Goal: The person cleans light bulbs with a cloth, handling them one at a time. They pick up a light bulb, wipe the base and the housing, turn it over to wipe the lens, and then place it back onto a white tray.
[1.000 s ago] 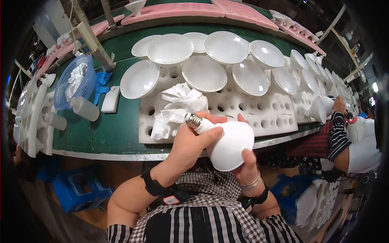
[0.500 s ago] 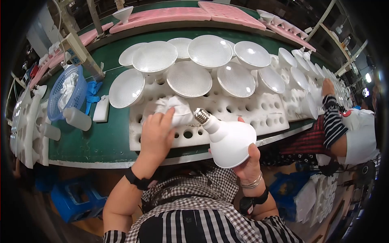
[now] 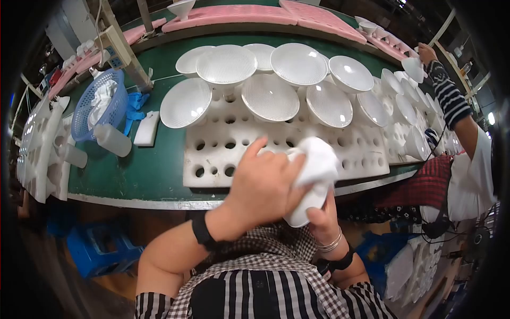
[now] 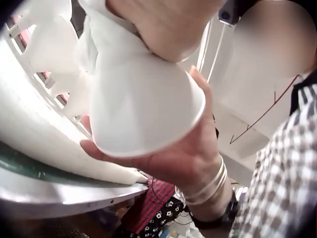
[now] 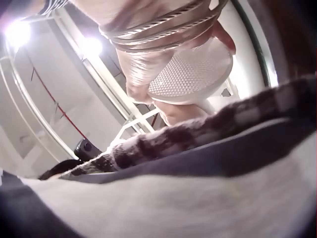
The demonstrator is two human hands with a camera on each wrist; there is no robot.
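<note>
A white reflector lamp bulb [image 3: 309, 204] is held up in front of the apron, its wide end toward the body. My right hand [image 3: 323, 222] grips it by the wide rim, with fingers and thumb spread around the edge in the left wrist view. With my left hand [image 3: 265, 183] I hold a crumpled white cloth [image 3: 319, 159] wrapped over the bulb's narrow end, so the screw base is hidden. The left wrist view shows the smooth cone of the bulb [image 4: 143, 109] below the cloth. Its dimpled lens [image 5: 193, 74] faces the right wrist camera.
Several finished-looking bulbs [image 3: 271, 98] stand lens up in a white foam tray [image 3: 212, 181] on the green bench. At left are a blue basket [image 3: 79, 119], a white bottle [image 3: 112, 141] and a white block [image 3: 146, 129]. Another person's arm [image 3: 451, 101] reaches in at right.
My left hand let go of the bulb's neck, picked the cloth up off the foam tray and brought it onto the bulb's narrow end. My right hand keeps its grip; the other person's arm has risen.
</note>
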